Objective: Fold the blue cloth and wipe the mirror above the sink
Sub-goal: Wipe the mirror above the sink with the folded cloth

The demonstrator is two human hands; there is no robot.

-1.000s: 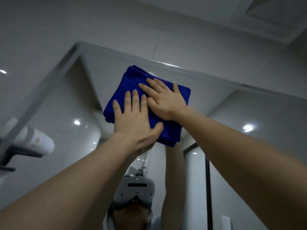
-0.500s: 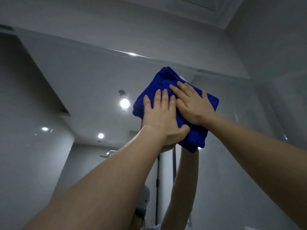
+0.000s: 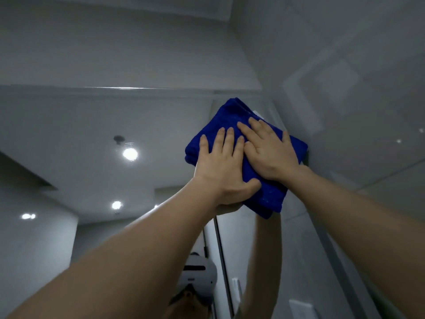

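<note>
A folded blue cloth (image 3: 232, 116) lies flat against the mirror (image 3: 92, 125), close to its top right corner. My left hand (image 3: 223, 166) presses on the cloth's lower left part with straight fingers, thumb spread toward the right. My right hand (image 3: 271, 150) presses flat on the cloth beside it, its fingers lying partly over the left hand's fingertips. Both arms reach up from the bottom of the view. The sink is out of sight.
The mirror's top edge (image 3: 128, 89) runs just above the cloth, with the tiled wall above it. A side wall (image 3: 356, 111) meets the mirror right beside the cloth. The mirror reflects ceiling lights (image 3: 130, 153) and my headset (image 3: 197, 276).
Both hands have slid the cloth to the right along the mirror's top, from near the left corner to the right corner. The hands keep the same flat press.
</note>
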